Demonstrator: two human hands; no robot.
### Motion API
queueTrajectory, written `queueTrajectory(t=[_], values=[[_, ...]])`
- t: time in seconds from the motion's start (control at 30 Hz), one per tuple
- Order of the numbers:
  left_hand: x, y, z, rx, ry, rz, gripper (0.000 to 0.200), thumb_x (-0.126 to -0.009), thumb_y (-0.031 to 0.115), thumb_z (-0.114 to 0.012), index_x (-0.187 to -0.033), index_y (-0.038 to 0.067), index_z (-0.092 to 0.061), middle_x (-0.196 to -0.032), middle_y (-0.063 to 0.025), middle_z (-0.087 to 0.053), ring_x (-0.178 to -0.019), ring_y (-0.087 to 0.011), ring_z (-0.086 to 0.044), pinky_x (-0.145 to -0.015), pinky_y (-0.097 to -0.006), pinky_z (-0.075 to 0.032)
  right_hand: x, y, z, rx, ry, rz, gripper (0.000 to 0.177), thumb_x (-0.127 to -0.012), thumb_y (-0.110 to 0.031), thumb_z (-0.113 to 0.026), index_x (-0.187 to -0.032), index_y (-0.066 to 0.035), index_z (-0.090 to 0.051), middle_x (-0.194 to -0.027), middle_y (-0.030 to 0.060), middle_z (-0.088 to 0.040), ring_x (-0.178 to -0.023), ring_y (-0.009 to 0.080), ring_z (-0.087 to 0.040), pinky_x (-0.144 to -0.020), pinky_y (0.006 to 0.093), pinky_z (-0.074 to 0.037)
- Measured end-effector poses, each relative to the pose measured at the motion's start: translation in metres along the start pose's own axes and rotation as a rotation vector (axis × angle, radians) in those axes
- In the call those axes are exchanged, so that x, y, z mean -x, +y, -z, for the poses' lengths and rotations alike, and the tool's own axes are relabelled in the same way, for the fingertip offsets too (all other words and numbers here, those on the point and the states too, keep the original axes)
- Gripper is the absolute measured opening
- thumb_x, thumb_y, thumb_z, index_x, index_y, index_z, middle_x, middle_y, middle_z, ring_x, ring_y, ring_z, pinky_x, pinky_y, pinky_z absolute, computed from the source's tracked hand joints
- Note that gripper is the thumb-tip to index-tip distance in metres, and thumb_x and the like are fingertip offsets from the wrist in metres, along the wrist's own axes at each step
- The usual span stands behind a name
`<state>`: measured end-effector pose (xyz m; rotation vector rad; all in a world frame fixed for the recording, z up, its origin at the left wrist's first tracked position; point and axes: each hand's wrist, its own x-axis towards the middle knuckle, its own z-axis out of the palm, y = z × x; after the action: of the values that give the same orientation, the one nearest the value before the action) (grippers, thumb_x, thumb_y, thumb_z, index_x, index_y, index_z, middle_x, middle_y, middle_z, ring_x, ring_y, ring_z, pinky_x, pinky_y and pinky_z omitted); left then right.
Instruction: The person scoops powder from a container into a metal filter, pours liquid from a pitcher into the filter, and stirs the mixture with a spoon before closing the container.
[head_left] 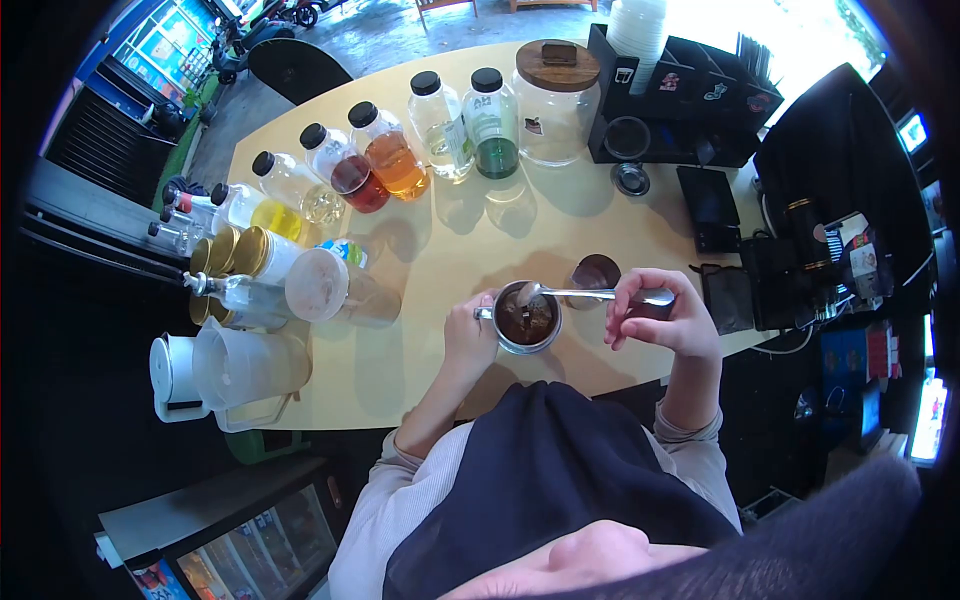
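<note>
On the left of the frame we see a translucent pitcher (pixel 262 366) with smooth, rounded walls, standing on the pale, smooth desk (pixel 440 250). Just above it are round canisters (pixel 266 258) with shiny gold lids, and beside these a clear, cylindrical tub (pixel 368 296) with tan contents. Across the upper left we find a curving row of clear bottles (pixel 396 168) with ribbed-looking black caps, several holding yellow, red or amber liquid.

Near the centre, the left hand (pixel 468 338) is curled at the small handle of a round, shiny metal cup (pixel 530 349), grasping it. Inside we see dark brown liquid (pixel 525 322) with a patchy, lumpy surface. Above, at the top centre, stands a bulbous clear jar (pixel 553 125) with a grained wooden lid.

Right of the cup, the right hand (pixel 652 310) grasps the slim, polished handle of a metal spoon (pixel 590 294), its tip in the cup's mouth. Behind the spoon stands a small brown tumbler (pixel 597 268).
</note>
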<state>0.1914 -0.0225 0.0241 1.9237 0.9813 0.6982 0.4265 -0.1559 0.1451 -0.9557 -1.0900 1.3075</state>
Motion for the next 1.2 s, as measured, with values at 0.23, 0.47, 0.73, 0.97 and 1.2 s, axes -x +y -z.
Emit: queueTrajectory(t=[0.23,0.47,0.73,0.97,1.2], values=[[0.001,-0.008,-0.004,0.019,0.021,0.012,0.052,-0.101,0.035,-0.035,-0.101,-0.001,-0.072,-0.085,-0.0221,-0.070,-0.080,-0.0422,-0.068,-0.071,-0.0459,-0.053,0.000,0.017,-0.016,0.368,0.114,0.252,0.014,-0.096,-0.008,-0.064,-0.104,0.003,-0.066,-0.079,0.0077,-0.067,-0.072,0.0149,-0.067,-0.064,0.0277,-0.055],[0.001,-0.007,-0.003,0.001,0.015,0.014,0.052,-0.101,0.036,-0.034,-0.100,0.000,-0.072,-0.085,-0.0216,-0.070,-0.080,-0.0418,-0.068,-0.071,-0.0460,-0.053,-0.001,0.038,-0.035,0.975,0.088,0.546,0.023,-0.083,-0.012,-0.076,-0.104,-0.006,-0.069,-0.072,0.0073,-0.060,-0.062,0.0229,-0.060,-0.057,0.0344,-0.048],[0.001,-0.004,-0.002,0.010,0.008,0.023,0.051,-0.101,0.034,-0.035,-0.100,0.000,-0.072,-0.086,-0.0214,-0.071,-0.080,-0.0411,-0.068,-0.071,-0.0456,-0.053,-0.001,0.045,-0.029,0.937,0.121,0.511,0.016,-0.087,-0.012,-0.072,-0.101,-0.005,-0.069,-0.072,0.0073,-0.060,-0.061,0.0228,-0.059,-0.055,0.0340,-0.046],[0.001,-0.005,-0.003,0.018,0.025,0.026,0.048,-0.101,0.032,-0.037,-0.100,-0.002,-0.072,-0.088,-0.0226,-0.071,-0.082,-0.0412,-0.068,-0.073,-0.0452,-0.053,-0.004,0.041,-0.023,0.756,0.046,0.418,0.016,-0.086,-0.012,-0.074,-0.101,-0.007,-0.070,-0.074,0.0065,-0.063,-0.062,0.0204,-0.060,-0.054,0.0331,-0.046],[0.002,-0.009,-0.005,0.011,0.031,0.024,0.048,-0.101,0.031,-0.037,-0.101,-0.001,-0.072,-0.089,-0.0235,-0.070,-0.084,-0.0427,-0.067,-0.074,-0.0459,-0.053,-0.015,0.044,-0.035,0.685,0.125,0.411,0.014,-0.092,-0.011,-0.068,-0.100,0.001,-0.066,-0.077,0.0090,-0.067,-0.069,0.0176,-0.065,-0.060,0.0276,-0.049]])
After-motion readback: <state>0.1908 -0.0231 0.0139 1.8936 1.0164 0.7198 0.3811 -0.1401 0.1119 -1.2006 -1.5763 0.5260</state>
